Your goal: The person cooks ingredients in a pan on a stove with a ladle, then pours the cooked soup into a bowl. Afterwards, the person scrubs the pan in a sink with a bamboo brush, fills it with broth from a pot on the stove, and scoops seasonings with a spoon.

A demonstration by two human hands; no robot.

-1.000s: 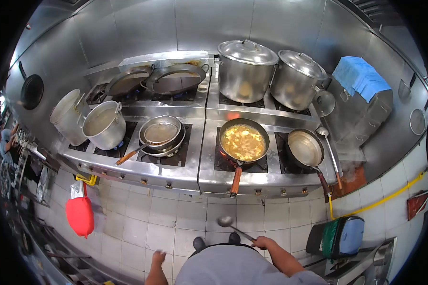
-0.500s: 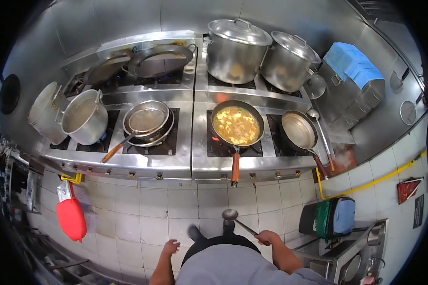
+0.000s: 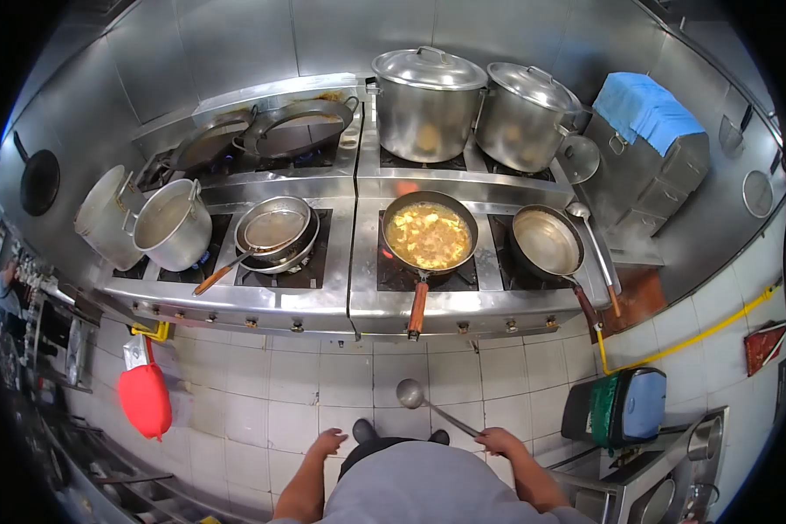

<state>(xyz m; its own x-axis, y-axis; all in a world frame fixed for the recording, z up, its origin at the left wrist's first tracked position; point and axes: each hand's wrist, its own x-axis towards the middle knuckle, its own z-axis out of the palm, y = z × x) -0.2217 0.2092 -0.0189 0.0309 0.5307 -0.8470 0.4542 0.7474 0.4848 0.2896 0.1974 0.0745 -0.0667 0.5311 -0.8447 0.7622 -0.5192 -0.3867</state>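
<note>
My right hand [image 3: 496, 440] is closed around the handle of a metal ladle [image 3: 410, 394], whose bowl hangs over the tiled floor in front of me. At my left side, my left hand [image 3: 328, 442] holds nothing, with its fingers somewhat apart. Beyond the ladle, a frying pan [image 3: 429, 236] with a wooden handle sits on a burner, filled with a yellowish, chunky, liquid mixture. To its right rests another dark pan [image 3: 547, 242] with pale liquid in it. A second long-handled ladle [image 3: 595, 247] lies beside that pan.
Two large lidded pots [image 3: 430, 113] stand at the back of the steel stove [image 3: 384, 302]. On the left are a steaming-type deep pot [image 3: 173, 229], stacked strainers [image 3: 275, 225] and tilted woks [image 3: 297, 131]. A bin [image 3: 643, 403] and a steel counter [image 3: 616, 489] are at my right.
The view has shifted slightly. The ladle's bowl has swung a little to the left, still in my right hand. My left hand has risen slightly, with its fingers more extended.
</note>
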